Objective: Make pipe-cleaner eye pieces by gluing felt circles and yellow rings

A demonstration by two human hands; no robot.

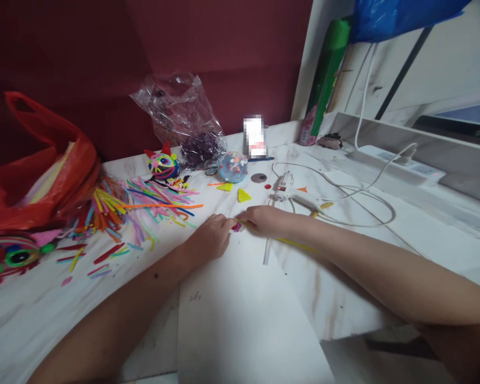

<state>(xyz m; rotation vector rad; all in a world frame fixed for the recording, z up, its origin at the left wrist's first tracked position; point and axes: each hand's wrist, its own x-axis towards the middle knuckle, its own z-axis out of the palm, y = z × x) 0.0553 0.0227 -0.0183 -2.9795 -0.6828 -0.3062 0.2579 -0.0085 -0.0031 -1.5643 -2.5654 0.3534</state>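
Both my hands meet at the middle of the white table [344, 298]. My left hand [211, 236] is closed, its fingertips pinching a small pink and multicoloured craft piece [237, 227]. My right hand [266, 220] is closed too, pressing on the same piece from the right. A yellow pipe cleaner [298, 245] runs under my right wrist. A white glue stick [267, 251] lies just below my right hand. A white sheet of paper [240, 314] lies under my forearms.
A pile of coloured pipe cleaners [140, 205] lies left. A red plastic bag [40, 170], a cat-face ball [162, 164], a clear bag [184, 120], a decorated ball [232, 166], yellow triangles [243, 196] and a corded glue gun [292, 194] surround the hands. A power strip [404, 160] sits right.
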